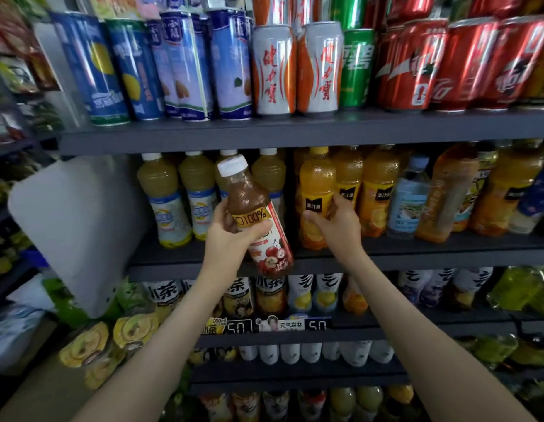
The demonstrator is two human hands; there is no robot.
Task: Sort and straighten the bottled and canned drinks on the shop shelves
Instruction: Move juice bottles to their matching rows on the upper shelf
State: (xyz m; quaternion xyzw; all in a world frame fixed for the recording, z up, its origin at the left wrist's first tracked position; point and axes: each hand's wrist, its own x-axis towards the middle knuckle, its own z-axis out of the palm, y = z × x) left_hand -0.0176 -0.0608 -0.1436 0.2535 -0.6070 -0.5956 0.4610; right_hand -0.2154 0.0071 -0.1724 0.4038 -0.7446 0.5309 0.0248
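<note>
My left hand (pixel 231 236) grips the brown juice bottle (pixel 249 199), tilted, its white cap above my hand, red fruit label below. Beside it my right hand (pixel 337 226) clasps an orange bottle (pixel 318 184) on the shelf (pixel 417 259).

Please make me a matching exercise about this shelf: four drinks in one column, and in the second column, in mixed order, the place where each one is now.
Drinks:
1. brown juice bottle
2. front orange juice bottle
3. green can
4. pale blue water bottle

Places:
A. top shelf, beside the red cans
B. tilted in the left hand, in front of the shelves
C. middle shelf, gripped by the right hand
D. middle shelf, among other orange bottles, untouched

Pairs: 1-B, 2-C, 3-A, 4-D.
</note>
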